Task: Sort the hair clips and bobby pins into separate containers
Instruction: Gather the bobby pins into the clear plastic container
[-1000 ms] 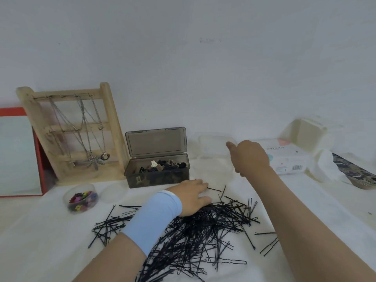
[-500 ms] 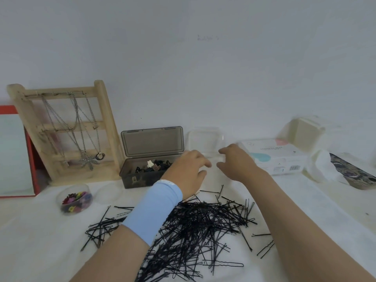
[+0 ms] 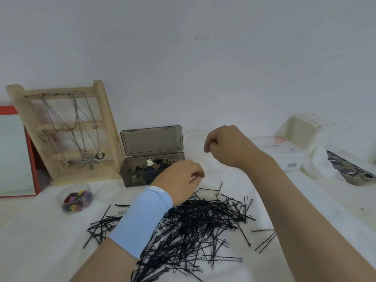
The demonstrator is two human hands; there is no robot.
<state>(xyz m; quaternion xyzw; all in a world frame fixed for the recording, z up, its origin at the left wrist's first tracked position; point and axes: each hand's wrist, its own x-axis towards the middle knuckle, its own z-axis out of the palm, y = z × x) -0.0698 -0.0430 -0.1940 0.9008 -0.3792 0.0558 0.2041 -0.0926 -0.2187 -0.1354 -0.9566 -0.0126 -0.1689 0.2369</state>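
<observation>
A large heap of black bobby pins (image 3: 203, 224) lies on the white cloth in front of me. Behind it stands an open smoky-grey box (image 3: 142, 178) holding small dark and beige hair clips (image 3: 154, 164). A clear plastic container (image 3: 194, 137) sits just right of that box. My left hand (image 3: 181, 180), with a blue wristband, hovers low at the heap's far edge with its fingers bent down and blurred. My right hand (image 3: 227, 145) is raised in front of the clear container, fingers curled in, and I see nothing in it.
A round clear tub of coloured mini clips (image 3: 76, 198) sits at the left with its lid (image 3: 109, 193) beside it. A wooden necklace stand (image 3: 67, 129) and a red-framed mirror (image 3: 14, 155) stand behind. A white box (image 3: 284, 153), a cream container (image 3: 305, 129) and a patterned case (image 3: 350, 169) lie to the right.
My left hand rose from the heap to the clear container, then dropped back to the heap's far edge. My right hand lifted and curled its fingers in front of the clear container.
</observation>
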